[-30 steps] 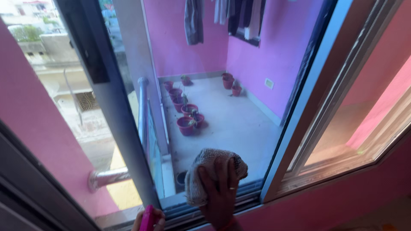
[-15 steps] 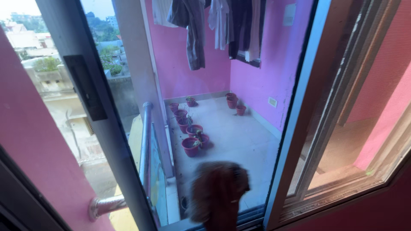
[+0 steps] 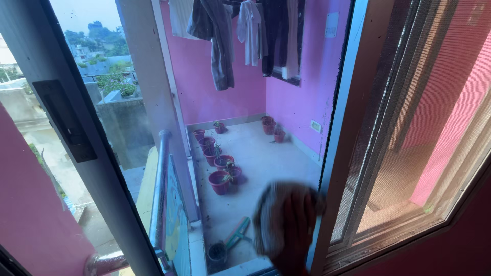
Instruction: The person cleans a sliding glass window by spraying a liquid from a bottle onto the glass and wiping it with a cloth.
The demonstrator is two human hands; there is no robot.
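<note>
One hand in view: the right hand (image 3: pixel 296 225), blurred, low in the picture with its fingers spread flat over a cloth (image 3: pixel 271 217)
Right hand's hold: pressed on the cloth, palm toward the window glass (image 3: pixel 245 153); the fingers lie open on it rather than curled round it
Left hand: out of the picture
Cloth: pale and coarse, bunched under the hand, flat against the lower right part of the pane, just beside the pale frame post (image 3: pixel 340 138)
Window frame: a grey upright (image 3: pixel 76 148) on the left carries a long black handle (image 3: pixel 64 120); the pale post on the right edges the pane
Mesh screen: to the right of the post, a fine screen (image 3: pixel 434 92) with a pink wall showing through it
Through the glass: a balcony floor (image 3: pixel 266 158) with pink walls, a row of red flower pots (image 3: pixel 220 168) along its left side and a few more at the far wall
Washing: clothes (image 3: pixel 240 36) hang in a line above the balcony
Railing: a metal rail (image 3: pixel 159 189) runs along the balcony's left edge
Far view: trees and rooftops at upper left
</note>
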